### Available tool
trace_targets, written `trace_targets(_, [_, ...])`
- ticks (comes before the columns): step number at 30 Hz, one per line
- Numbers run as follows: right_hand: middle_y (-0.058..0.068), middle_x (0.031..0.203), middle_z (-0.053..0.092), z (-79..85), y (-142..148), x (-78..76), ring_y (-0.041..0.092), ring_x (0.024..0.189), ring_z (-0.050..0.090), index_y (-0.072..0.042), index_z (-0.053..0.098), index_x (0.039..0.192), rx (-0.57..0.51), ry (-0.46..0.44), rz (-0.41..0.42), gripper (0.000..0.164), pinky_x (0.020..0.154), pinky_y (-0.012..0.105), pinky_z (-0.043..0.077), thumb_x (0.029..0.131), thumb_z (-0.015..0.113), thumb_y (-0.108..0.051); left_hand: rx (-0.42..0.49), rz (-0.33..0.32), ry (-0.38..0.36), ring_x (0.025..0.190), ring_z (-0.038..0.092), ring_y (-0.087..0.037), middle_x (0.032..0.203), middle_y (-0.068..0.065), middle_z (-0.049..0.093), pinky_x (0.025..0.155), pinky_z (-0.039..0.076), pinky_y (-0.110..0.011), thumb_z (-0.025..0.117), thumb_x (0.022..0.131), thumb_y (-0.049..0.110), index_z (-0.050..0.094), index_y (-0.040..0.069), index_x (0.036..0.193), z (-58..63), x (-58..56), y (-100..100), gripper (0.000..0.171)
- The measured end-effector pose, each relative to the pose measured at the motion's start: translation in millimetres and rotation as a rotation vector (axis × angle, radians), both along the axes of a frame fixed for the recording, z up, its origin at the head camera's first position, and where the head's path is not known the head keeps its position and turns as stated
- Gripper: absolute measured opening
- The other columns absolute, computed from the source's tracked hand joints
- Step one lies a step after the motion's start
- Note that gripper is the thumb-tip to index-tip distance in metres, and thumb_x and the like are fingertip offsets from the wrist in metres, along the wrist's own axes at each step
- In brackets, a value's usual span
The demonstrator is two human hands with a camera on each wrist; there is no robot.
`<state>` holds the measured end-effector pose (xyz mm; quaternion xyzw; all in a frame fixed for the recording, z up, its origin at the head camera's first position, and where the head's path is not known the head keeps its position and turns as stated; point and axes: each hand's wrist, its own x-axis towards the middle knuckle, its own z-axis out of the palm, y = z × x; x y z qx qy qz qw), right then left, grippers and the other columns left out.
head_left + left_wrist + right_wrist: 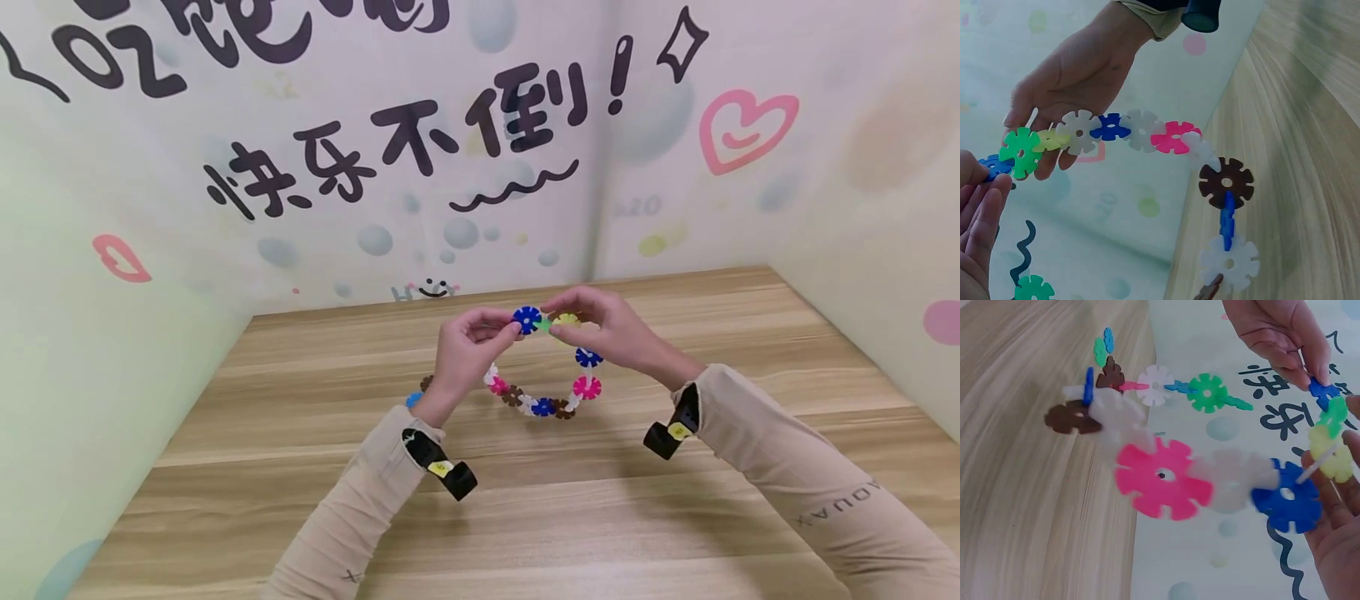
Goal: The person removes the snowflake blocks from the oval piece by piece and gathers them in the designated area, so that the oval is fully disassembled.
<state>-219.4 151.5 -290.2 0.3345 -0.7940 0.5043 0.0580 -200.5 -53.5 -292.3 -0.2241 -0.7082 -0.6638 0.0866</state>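
My left hand (471, 350) pinches a dark blue snowflake disc (527, 320) between thumb and fingers. Against its edge is a green snowflake disc (1020, 153); how deep their slots engage, I cannot tell. Close on the right, my right hand (609, 329) grips the snowflake-disc chain near the green disc and a yellow disc (1330, 453), its fingers partly behind them. From there the chain curves down in a loop through another blue disc (1287, 495), a pink disc (1163, 478), white pieces and brown discs. My left hand hides part of the chain in the head view.
Below the hands is a wood-grain table (525, 517). A printed white wall (420, 233) stands behind it, with side walls left and right. More of the chain, with a light blue disc (414, 400), shows left of my left wrist. Both wrists wear black cameras.
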Motion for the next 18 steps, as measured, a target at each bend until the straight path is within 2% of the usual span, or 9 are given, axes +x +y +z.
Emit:
trace_targets(4, [0.007,0.100,0.061,-1.7,-1.6,-0.4,0.017,0.088,0.054,-0.002,0.061,0.098,-0.022,0.130,-0.009,0.021,0.072,0.026,0.047,0.078,0.066,-0.002,0.083,-0.005,0.004,0.072,0.064,-0.021,0.083,-0.019,0.063,0.068,0.053,-0.030,0.063,0.079,-0.001,0.061,-0.010,0.091,-9.0,-8.5,-0.6,0.015])
trace_targets(7, [0.006,0.093,0.063,1.4,-6.1,1.9,0.014,0.083,0.055,-0.003,0.063,0.090,-0.044,0.219,-0.024,0.017,0.063,0.021,0.046,0.075,0.066,0.004,0.128,-0.027,0.005,0.069,0.064,-0.013,0.081,-0.015,0.064,0.069,0.053,-0.032,0.062,0.079,-0.004,0.059,-0.012,0.090,-8.2,-7.3,0.4,0.014])
trace_targets(14, [0.015,0.081,0.063,22.4,-18.6,21.5,0.016,0.075,0.057,0.005,0.062,0.079,-0.048,0.387,-0.020,0.019,0.060,0.022,0.046,0.066,0.062,0.020,0.182,-0.072,0.010,0.069,0.063,-0.012,0.078,-0.010,0.064,0.067,0.053,-0.028,0.060,0.078,-0.009,0.057,-0.016,0.091,-10.8,-4.8,1.4,0.015])
trace_targets(18, [0.015,0.079,0.063,23.0,-20.2,22.6,0.020,0.074,0.057,0.004,0.062,0.077,-0.028,0.452,-0.006,0.021,0.059,0.024,0.046,0.064,0.064,0.020,0.166,-0.070,0.011,0.068,0.062,-0.011,0.079,-0.010,0.064,0.067,0.053,-0.027,0.061,0.078,-0.007,0.058,-0.015,0.092,-12.3,-5.6,1.8,0.017])
